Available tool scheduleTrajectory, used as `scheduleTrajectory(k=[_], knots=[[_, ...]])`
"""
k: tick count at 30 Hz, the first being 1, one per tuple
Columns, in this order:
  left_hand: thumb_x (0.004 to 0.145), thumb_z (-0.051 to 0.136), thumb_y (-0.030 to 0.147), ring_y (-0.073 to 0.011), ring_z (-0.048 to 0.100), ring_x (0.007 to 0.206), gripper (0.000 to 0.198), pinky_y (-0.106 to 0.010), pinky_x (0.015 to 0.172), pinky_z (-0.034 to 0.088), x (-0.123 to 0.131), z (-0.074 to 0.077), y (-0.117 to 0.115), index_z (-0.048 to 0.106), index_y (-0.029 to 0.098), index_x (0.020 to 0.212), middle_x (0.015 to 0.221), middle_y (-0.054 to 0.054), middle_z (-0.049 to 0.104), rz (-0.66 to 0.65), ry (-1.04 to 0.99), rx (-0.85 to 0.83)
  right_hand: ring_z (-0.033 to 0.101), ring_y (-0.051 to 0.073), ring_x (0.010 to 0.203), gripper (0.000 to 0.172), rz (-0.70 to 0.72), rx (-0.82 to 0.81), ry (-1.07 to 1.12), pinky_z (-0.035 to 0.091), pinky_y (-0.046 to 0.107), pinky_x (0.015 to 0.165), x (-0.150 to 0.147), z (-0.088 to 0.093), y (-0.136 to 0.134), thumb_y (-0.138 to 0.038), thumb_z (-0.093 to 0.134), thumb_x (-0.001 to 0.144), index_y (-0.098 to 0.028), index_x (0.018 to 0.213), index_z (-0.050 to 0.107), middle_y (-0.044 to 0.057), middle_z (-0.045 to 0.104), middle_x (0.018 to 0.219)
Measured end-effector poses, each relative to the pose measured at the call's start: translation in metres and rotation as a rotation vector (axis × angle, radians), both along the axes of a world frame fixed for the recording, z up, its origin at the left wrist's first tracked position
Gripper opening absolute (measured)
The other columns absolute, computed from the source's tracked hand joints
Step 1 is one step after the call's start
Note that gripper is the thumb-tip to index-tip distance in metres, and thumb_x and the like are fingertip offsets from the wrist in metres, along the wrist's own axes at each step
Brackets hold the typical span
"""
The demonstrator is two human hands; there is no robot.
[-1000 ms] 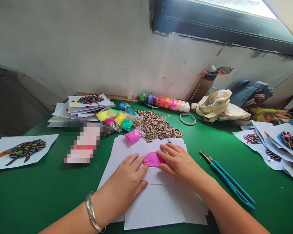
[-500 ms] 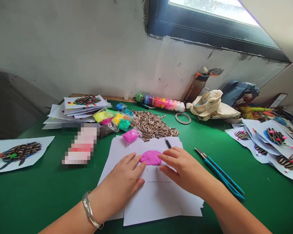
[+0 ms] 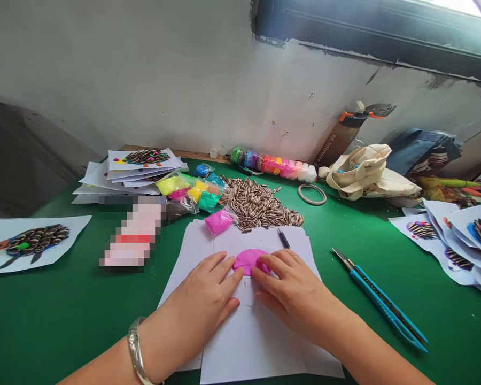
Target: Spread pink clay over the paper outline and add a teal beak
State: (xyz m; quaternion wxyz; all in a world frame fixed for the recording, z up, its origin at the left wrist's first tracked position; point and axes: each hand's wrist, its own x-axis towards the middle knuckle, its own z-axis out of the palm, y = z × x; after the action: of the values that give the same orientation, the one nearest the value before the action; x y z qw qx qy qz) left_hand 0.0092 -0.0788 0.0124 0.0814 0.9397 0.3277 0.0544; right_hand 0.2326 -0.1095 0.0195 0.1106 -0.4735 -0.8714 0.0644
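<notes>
A flat patch of pink modelling clay (image 3: 246, 261) lies on a white sheet of paper (image 3: 260, 353), which has thin pencil lines below the patch. My left hand (image 3: 210, 289) rests open on the paper, its fingertips at the patch's left edge; a silver bracelet is on the wrist. My right hand (image 3: 286, 286) is open too, with fingertips pressing on the clay's right side. Just beyond it lies a dark pen (image 3: 283, 239). A bag of pink clay (image 3: 219, 222) sits at the paper's top edge.
Behind the paper spreads a heap of sunflower seeds (image 3: 260, 206), beside several bagged clays (image 3: 198, 195). A blue utility knife (image 3: 385, 305) lies to the right. Seed pictures (image 3: 38, 243) lie left, with stacks at both sides. A tape ring (image 3: 311, 194) and bottle (image 3: 339, 139) are farther back.
My right hand has moved left, its fingers now over the clay's right part. My left hand stays by the left edge. The whole view has shifted slightly.
</notes>
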Motion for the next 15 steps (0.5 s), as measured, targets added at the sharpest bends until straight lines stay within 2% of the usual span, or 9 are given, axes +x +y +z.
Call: scheduleTrajectory(k=[8, 15], knots=[[0.088, 0.061, 0.020, -0.0341, 0.049, 0.128, 0.044, -0.052, 0.102, 0.049, 0.001, -0.002, 0.000, 0.056, 0.015, 0.132, 0.135, -0.014, 0.058, -0.021, -0.009, 0.020, 0.055, 0.027, 0.108, 0.029, -0.003, 0.095, -0.132, 0.035, 0.054, 0.102, 0.001, -0.004, -0.005, -0.029, 0.052, 0.096, -0.026, 0.122, 0.062, 0.007, 0.063, 0.124], [0.088, 0.062, 0.020, -0.0347, 0.050, 0.126, 0.044, -0.052, 0.101, 0.049, 0.001, 0.001, 0.000, 0.056, 0.015, 0.131, 0.133, -0.014, 0.059, -0.040, -0.024, 0.034, 0.053, 0.027, 0.112, 0.032, -0.004, 0.081, -0.081, 0.037, 0.054, 0.102, 0.011, 0.004, -0.002, -0.026, 0.054, 0.094, -0.028, 0.125, 0.061, 0.009, 0.057, 0.135]])
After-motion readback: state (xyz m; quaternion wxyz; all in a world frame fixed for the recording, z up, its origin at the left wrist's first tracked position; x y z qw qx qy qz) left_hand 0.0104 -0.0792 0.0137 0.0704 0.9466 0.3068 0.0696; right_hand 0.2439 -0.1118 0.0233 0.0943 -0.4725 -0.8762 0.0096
